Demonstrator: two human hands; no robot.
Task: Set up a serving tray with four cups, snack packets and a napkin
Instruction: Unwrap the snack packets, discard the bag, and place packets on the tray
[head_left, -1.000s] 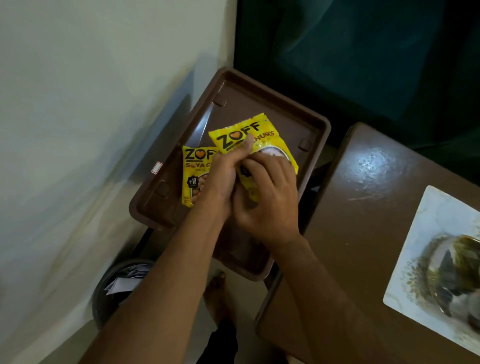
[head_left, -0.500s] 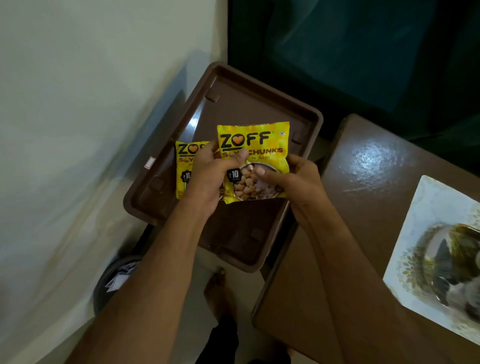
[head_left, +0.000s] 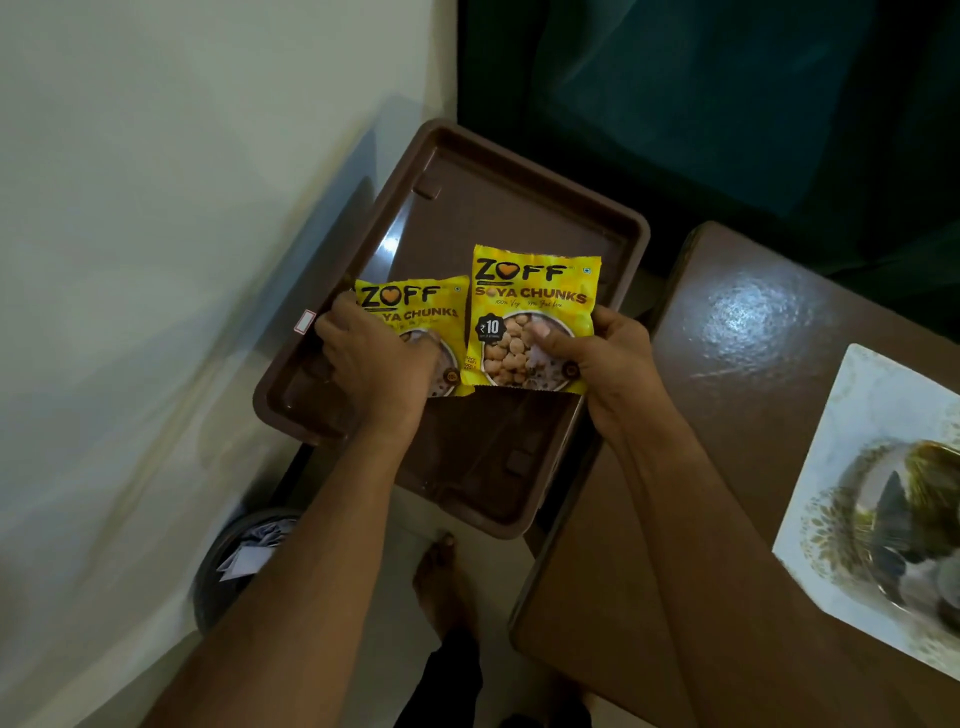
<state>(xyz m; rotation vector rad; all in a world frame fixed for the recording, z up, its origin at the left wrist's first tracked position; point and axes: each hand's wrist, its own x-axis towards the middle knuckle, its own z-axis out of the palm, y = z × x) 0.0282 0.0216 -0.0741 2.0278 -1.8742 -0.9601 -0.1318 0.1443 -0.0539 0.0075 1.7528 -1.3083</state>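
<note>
A brown rectangular serving tray (head_left: 519, 208) sits beside the wall. Two yellow ZOFF soya chunks packets lie side by side over its middle. My left hand (head_left: 376, 364) grips the left packet (head_left: 415, 306) and covers its lower half. My right hand (head_left: 602, 364) holds the right packet (head_left: 535, 317) by its lower right corner, thumb on the printed bowl. I cannot tell whether the packets rest flat on the tray floor. I see no cups or napkin on the tray.
A glossy brown table (head_left: 737, 332) stands right of the tray, with a white patterned plate (head_left: 841, 457) holding dark items at its right edge. A round bin (head_left: 234, 561) with paper scraps stands on the floor below the tray. My bare foot (head_left: 441, 577) shows beneath.
The hands have parted: the second packet went from both hands into the right hand and now sits right of the first packet, which the left hand has taken hold of.
</note>
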